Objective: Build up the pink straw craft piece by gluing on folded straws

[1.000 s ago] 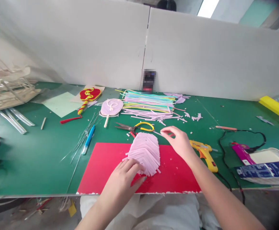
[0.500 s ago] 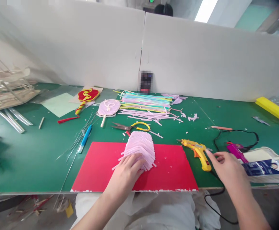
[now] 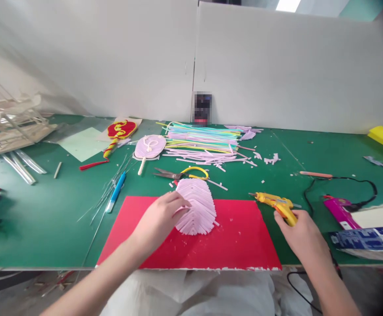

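Observation:
On a red board lies a leaf-shaped piece made of lilac pipe cleaners, its strips laid in a chevron pattern. My left hand is at its left edge, fingers curled and thumb near the index finger; what lies between the fingertips is hidden. To the right of the board, my right hand is closed around the handle of a yellow hot glue gun, whose nozzle points left. Scissors with yellow handles lie just beyond the lilac piece.
Behind the scissors lies a pile of coloured pipe cleaners. A lilac fan shape and a red-yellow one are to its left. A blue pen-like tool lies beside thin wires. At right are a purple glue gun and a cable.
My right hand has moved onto the glue gun's handle and closed on it. My left hand has shifted left off the middle of the lilac piece, uncovering its lower part.

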### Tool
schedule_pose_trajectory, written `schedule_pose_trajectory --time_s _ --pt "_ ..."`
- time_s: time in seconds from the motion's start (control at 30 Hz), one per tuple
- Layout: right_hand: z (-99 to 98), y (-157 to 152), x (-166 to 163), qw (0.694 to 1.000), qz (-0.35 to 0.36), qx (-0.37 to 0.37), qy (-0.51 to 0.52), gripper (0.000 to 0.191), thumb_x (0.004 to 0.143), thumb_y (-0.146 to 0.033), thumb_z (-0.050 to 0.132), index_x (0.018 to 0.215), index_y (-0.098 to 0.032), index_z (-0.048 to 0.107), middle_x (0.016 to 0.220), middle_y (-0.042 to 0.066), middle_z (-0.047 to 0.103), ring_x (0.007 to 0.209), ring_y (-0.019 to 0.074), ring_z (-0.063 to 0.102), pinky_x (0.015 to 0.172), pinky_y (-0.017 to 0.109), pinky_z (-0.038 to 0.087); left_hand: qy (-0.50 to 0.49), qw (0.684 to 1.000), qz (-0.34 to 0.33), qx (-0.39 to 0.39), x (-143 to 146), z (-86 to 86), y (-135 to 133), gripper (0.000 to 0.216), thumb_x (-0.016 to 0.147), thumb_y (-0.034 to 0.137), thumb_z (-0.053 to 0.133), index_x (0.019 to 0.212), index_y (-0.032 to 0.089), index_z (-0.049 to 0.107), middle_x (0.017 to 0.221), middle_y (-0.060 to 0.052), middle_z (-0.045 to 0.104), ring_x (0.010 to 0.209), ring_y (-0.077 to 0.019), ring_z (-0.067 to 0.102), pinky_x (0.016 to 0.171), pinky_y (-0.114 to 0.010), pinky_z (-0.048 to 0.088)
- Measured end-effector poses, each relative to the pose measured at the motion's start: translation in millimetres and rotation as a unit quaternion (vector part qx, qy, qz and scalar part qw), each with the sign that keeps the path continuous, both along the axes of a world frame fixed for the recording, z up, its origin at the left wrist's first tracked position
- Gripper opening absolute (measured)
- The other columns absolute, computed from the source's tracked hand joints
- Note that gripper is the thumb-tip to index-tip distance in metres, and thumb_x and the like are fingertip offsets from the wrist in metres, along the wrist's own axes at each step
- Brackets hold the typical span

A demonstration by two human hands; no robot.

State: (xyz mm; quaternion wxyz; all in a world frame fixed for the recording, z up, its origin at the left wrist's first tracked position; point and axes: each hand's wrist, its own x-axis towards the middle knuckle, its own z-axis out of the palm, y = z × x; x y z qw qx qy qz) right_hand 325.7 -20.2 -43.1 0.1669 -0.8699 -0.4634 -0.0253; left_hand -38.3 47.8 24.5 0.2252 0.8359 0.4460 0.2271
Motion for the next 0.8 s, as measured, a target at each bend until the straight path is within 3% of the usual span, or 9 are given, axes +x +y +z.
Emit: schedule_pose_trajectory --time_s 0.07,0.17,0.37,0.53,0.8 --pt "6.9 -1.0 -0.7 0.997 -0.057 -0.009 0.050 0.046 0.073 -0.065 0.050 0.093 -0.023 0.051 0.067 0.008 0.060 0.055 0.0281 0.056 0.046 0.035 0.036 0.011 0.999 -0.041 0.012 -4.7 10.8 21.2 0.015 0.091 0.015 0.054 0.090 0.020 0.067 0.095 -0.002 0.066 0.092 -0.0165 0.063 0.081 -0.026 0.048" --pt "18.8 -2.5 -11.2 0.990 -0.106 0.037 0.083 0.052 0.069 -0.065 0.054 0.099 -0.023 0.050 0.066 0.008 0.061 0.051 0.0267 0.053 0.045 0.035 0.035 0.053 0.994 -0.080 0.061 -1.0 18.8 35.3 0.014 0.092 0.014 0.053 0.090 0.017 0.066 0.093 -0.004 0.066 0.092 -0.0178 0.062 0.082 -0.028 0.048" --pt "39.3 -1.9 -51.6 0.989 -0.063 0.097 0.095 0.059 0.067 -0.068 0.058 0.105 -0.024 0.048 0.084 0.010 0.065 0.063 0.0280 0.061 0.050 0.034 0.039 0.204 0.934 -0.242 0.166 36.2 11.3 8.8 0.020 0.091 0.007 0.044 0.097 0.014 0.061 0.090 -0.007 0.063 0.076 -0.0203 0.060 0.065 -0.033 0.050" --pt "44.2 4.8 -61.7 0.981 -0.041 0.141 0.129 0.065 0.066 -0.071 0.057 0.107 -0.021 0.049 0.096 0.013 0.067 0.079 0.0300 0.066 0.057 0.034 0.045 0.282 0.910 -0.269 0.140 65.1 5.4 3.3 0.024 0.084 -0.001 0.039 0.094 0.012 0.057 0.078 -0.007 0.060 0.061 -0.0200 0.059 0.042 -0.029 0.042" --pt "36.9 3.8 -55.2 0.974 -0.028 0.174 0.141 0.076 0.061 -0.073 0.061 0.112 -0.018 0.052 0.103 0.014 0.068 0.087 0.0312 0.066 0.065 0.036 0.049 0.290 0.903 -0.267 0.173 66.5 -8.6 3.8 0.022 0.083 -0.003 0.042 0.093 0.013 0.054 0.082 -0.007 0.059 0.064 -0.0192 0.058 0.040 -0.027 0.041"
